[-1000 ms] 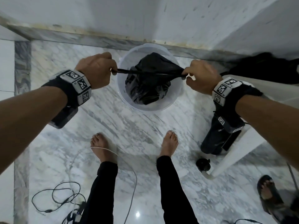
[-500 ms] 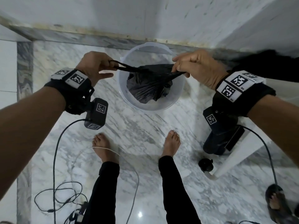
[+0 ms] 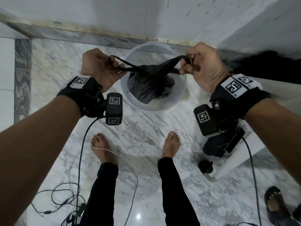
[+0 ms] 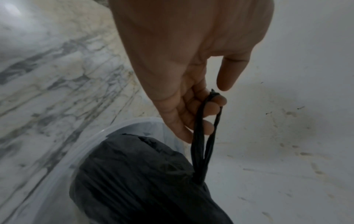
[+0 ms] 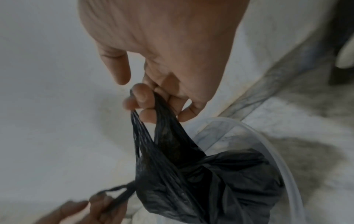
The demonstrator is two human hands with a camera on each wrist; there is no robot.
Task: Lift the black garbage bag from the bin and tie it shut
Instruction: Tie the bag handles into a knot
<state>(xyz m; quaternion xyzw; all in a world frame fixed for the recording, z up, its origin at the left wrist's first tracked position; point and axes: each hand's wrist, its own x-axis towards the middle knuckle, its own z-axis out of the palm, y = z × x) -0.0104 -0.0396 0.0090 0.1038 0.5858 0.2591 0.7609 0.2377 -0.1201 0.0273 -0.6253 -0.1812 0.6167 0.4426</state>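
Both hands hold the black garbage bag (image 3: 149, 86) up by its two handle loops, palms turned upward; the left hand (image 3: 97, 67) has its curled fingers (image 4: 214, 104) hooked through the left handle loop (image 3: 121, 62), a thin twisted strand of plastic, with the thumb held straight and clear of it; the right hand (image 3: 204, 66) has its fingers (image 5: 141, 97) curled round the right handle loop (image 3: 177, 60), a wider, gathered band of the same film, the thumb likewise standing free. Between the two hands the bag hangs as a bulging, crinkled pouch, glossy and creased, its top drawn narrow where the handles meet it; it sits over the mouth of the bin (image 3: 179, 101), its lower part inside the rim as far as the head view shows, though whether it touches the bottom cannot be told. Round and translucent white, with a smooth plastic wall and a thin lip, the bin stands on a grey-veined marble floor (image 3: 138, 132) close to a pale, scuffed wall (image 3: 146, 17); what the bag contains is hidden by its opaque film. Thin cables (image 3: 61, 198) lie looped on the polished marble by the person's bare feet (image 3: 104, 147).
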